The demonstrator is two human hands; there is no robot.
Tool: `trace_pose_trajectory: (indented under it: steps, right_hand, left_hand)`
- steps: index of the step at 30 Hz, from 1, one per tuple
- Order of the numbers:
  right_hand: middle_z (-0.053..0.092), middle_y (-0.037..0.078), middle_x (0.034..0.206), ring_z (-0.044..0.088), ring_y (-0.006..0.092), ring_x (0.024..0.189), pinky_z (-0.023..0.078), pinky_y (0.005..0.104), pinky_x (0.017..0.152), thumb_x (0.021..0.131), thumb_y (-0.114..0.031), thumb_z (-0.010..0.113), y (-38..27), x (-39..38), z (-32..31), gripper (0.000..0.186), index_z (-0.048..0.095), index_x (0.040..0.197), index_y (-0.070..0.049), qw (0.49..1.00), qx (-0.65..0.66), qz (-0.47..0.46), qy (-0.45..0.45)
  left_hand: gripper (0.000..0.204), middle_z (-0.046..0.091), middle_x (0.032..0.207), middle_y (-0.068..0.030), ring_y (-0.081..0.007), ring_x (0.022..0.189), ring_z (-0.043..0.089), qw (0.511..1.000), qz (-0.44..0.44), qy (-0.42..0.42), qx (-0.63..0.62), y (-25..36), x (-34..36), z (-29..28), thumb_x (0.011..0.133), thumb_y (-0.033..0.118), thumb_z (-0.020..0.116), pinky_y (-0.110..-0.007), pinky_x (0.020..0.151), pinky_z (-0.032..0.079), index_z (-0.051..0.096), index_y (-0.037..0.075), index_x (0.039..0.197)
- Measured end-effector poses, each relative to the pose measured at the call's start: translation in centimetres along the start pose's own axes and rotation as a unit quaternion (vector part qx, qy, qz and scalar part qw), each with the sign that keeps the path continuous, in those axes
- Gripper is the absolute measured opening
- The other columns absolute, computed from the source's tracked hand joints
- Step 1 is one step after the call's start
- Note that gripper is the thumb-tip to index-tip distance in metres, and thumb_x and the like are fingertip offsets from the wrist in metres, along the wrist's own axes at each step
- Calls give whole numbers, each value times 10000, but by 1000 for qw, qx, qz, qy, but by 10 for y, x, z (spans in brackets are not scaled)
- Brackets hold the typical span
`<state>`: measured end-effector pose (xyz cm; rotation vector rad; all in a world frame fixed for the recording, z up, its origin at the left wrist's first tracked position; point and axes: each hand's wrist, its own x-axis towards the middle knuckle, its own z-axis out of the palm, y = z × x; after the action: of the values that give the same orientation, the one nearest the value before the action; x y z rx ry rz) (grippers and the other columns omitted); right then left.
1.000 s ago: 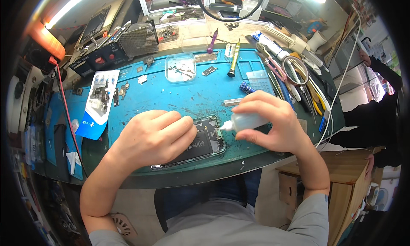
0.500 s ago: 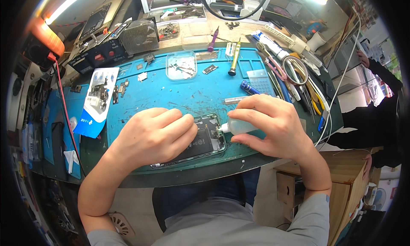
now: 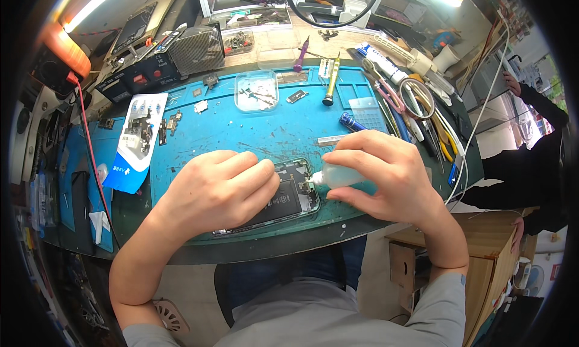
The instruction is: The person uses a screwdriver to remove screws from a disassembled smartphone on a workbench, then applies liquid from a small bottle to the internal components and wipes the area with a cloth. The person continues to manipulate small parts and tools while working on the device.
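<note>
An opened smartphone (image 3: 283, 201) lies on the mat near the bench's front edge, its dark battery and inner parts showing. My left hand (image 3: 222, 189) is over the phone's left part with its fingers curled together; what they hold, if anything, is hidden. In my right hand (image 3: 386, 175) is a small translucent squeeze bottle (image 3: 342, 176) with a white nozzle, gripped between thumb and fingers. The bottle is tilted nearly flat, and its tip points left at the phone's right end. Whether the tip touches the phone I cannot tell.
Beyond the hands on the blue mat (image 3: 211, 133) are a clear tray (image 3: 256, 92) of small parts, a yellow screwdriver (image 3: 331, 85) and a blue-handled tool (image 3: 351, 123). Pliers and tweezers (image 3: 443, 136) crowd the right. A parts card (image 3: 137, 139) lies left. Someone in black (image 3: 512, 172) stands at right.
The bottle in my right hand has shifted very slightly. My left hand and the phone look unmoved.
</note>
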<state>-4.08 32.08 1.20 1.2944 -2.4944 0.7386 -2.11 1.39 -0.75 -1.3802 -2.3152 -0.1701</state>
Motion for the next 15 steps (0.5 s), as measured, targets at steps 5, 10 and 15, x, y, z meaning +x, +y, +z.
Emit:
trace_pose_trajectory:
  steps: [5,10,15]
  right_hand:
    - [757,81,1117,761,291,942,612,388,783,782,-254,940,0,-7,-2,430,778,1149,-98,999,40,15,-12]
    - [746,79,1110,757,293,950,611,396,792,768,-251,937,-3,-8,-2,450,772,1160,-102,999,29,-1,-30]
    - [738,71,1122,754,299,979,610,407,810,771,-251,929,-10,-4,-8,464,762,1177,-102,998,-20,-15,-50]
  left_hand:
    - [271,680,992,-30,-170,821,698,1000,1,0,0,0,1,0,717,91,760,-315,674,592,740,31,980]
    - [276,680,995,-29,-167,815,691,1000,0,2,0,0,1,0,715,97,757,-312,661,582,740,34,983]
    - [282,680,995,-27,-166,817,691,1000,0,3,0,0,1,-1,711,99,755,-307,660,579,743,37,986]
